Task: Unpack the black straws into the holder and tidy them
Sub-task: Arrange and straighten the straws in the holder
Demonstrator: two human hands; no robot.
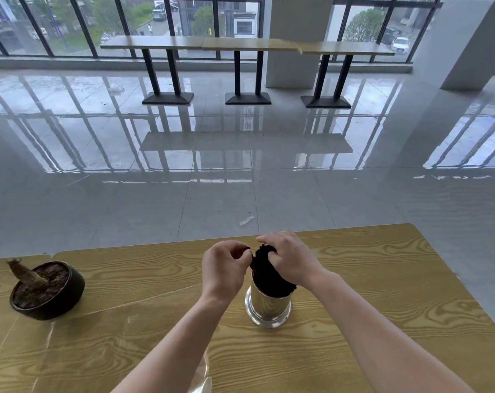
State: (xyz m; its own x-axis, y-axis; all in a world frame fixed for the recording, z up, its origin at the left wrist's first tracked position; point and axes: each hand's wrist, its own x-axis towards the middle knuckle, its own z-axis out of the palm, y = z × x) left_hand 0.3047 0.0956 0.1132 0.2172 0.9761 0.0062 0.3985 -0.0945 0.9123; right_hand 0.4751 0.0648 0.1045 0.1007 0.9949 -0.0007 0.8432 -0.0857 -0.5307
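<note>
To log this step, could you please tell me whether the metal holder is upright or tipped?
Upright: the holder stands on its base on the table, black straws rising from it.

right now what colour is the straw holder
Shiny silver; the holder with the black straws in it shows best in the head view.

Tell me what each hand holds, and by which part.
The right hand grips the black straws by their top ends, above the holder; the left hand pinches some near the top.
</note>
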